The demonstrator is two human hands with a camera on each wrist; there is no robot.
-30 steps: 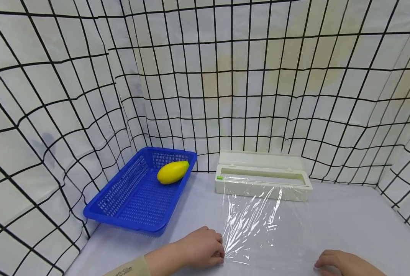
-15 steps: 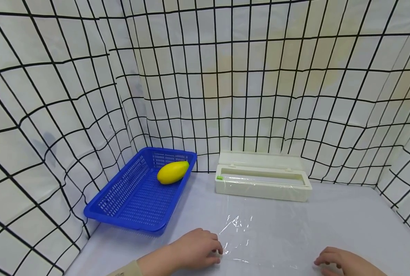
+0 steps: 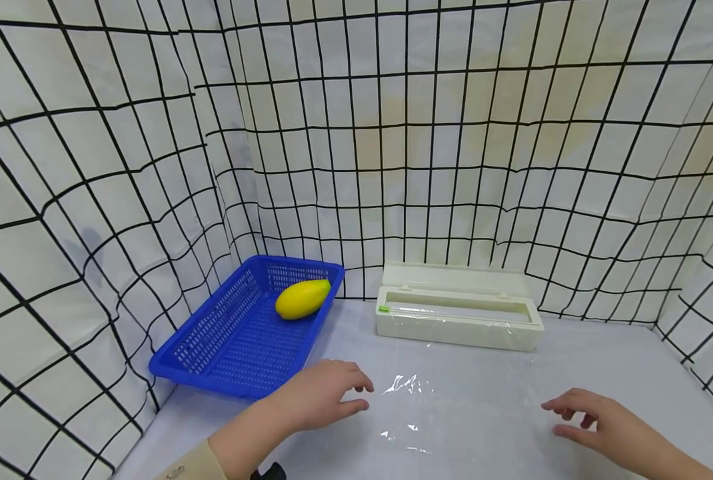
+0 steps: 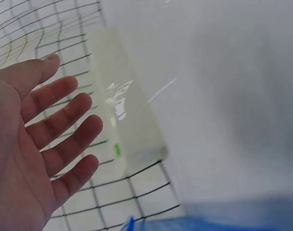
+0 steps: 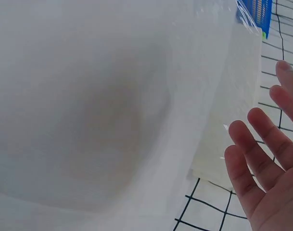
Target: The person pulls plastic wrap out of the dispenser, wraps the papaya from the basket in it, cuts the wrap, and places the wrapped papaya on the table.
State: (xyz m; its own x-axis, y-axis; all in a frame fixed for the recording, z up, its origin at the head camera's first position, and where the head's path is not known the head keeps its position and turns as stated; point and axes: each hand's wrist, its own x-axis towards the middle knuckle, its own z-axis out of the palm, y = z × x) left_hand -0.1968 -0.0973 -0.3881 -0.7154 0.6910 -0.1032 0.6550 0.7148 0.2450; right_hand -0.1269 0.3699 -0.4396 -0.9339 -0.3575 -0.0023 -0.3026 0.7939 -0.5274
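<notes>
beside the film's [image 3: 452,407] side edges, both hands [image 3: 314,400] hover.

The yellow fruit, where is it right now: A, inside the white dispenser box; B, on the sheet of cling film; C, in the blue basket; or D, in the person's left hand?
C: the yellow fruit lies in the far end of the blue basket, apart from both open hands.
</notes>
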